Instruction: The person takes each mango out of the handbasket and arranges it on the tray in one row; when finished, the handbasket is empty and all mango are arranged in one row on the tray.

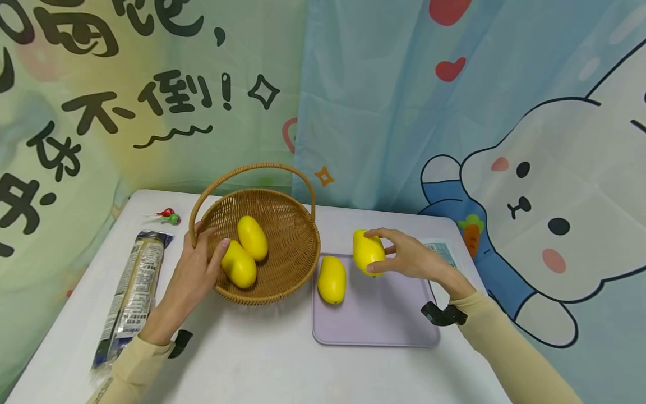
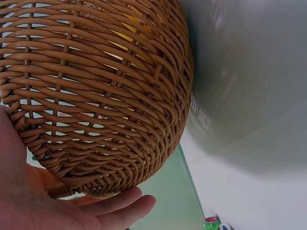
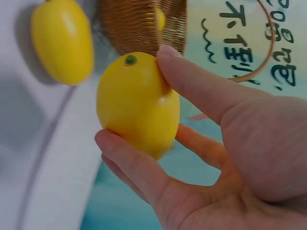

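My right hand [image 1: 411, 256] holds a yellow mango [image 1: 367, 253] between thumb and fingers, over the back of a pale purple tray [image 1: 378, 322]. In the right wrist view this mango [image 3: 136, 108] shows a green stem spot. A second mango [image 1: 331, 281] lies at the tray's left side. To the left, a brown wicker basket [image 1: 290, 241] with an arched handle stands on the table, holding two more mangoes [image 1: 252, 238]. My left hand [image 1: 193, 278] grips the basket's left rim by the handle's foot; its fingers [image 2: 127, 211] lie along the outside of the weave.
A long printed plastic package [image 1: 133, 289] lies on the white table [image 1: 252, 353] at the left. Behind it are small red and green wrapped pieces [image 1: 169, 216]. A teal printed card [image 1: 443, 252] lies behind the tray's right corner. Printed curtains [image 1: 363, 112] hang behind the table.
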The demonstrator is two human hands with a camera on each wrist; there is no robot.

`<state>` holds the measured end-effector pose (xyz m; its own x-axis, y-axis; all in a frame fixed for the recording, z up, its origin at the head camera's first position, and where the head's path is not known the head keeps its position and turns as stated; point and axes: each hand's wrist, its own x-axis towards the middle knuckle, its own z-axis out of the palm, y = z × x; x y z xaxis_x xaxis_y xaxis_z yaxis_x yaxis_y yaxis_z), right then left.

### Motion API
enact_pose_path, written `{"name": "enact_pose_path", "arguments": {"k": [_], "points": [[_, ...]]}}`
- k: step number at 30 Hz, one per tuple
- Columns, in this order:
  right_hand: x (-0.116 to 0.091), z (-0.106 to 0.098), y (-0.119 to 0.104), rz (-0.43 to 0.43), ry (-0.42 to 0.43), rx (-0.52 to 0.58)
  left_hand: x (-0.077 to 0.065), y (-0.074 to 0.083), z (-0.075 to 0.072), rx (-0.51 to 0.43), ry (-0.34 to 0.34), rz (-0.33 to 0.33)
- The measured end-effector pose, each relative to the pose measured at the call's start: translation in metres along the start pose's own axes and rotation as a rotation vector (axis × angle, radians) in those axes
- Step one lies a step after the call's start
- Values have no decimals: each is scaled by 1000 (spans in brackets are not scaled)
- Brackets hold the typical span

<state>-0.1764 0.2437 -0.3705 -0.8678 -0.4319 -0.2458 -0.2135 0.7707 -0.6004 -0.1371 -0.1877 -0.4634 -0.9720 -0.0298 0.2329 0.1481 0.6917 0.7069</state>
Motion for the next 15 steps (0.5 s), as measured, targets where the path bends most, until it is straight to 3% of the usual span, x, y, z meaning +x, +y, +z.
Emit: {"name": "enact_pose_path", "arguments": {"k": [11, 15], "points": [[-1, 45, 45, 116, 6, 86, 1, 1, 0, 6, -6, -13], [-1, 57, 56, 119, 16, 117, 1, 1, 0, 11, -3, -13]]}}
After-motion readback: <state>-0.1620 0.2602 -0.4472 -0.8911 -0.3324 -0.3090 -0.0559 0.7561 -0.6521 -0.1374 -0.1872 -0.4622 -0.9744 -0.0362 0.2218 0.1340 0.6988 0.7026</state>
